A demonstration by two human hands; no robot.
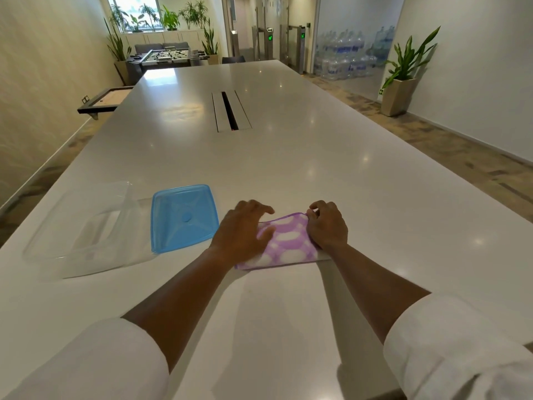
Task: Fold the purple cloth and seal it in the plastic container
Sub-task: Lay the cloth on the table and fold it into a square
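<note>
A long white surface (288, 157) runs away from the person toward a far end, with a narrow cable slot (230, 112) set into its middle. Past the far edge stand a foosball table (165, 56) and several potted plants; another plant (403, 73) stands on the floor off the right edge, near stacked water bottles (349, 57) behind glass.

Near the left edge lies the clear plastic container (86, 232), open, with nothing visible in it. Just to its right, touching or almost touching it, the blue lid (184, 217) lies flat on the surface, apart from the container's rim. The lid sits between the container and the cloth.

The purple cloth (288, 243), patterned with white ovals, lies folded into a compact rectangle close to the near edge, right of the lid. Its long axis runs roughly left to right along the near edge, tilted slightly so the right end sits farther away.

The left hand (242, 229) presses flat on the cloth's left part, fingers spread, not pinching. The right hand (327, 225) covers the right end, its grip curled together on the cloth's far right corner. Both white sleeves (450, 350) are pushed up the forearms.
</note>
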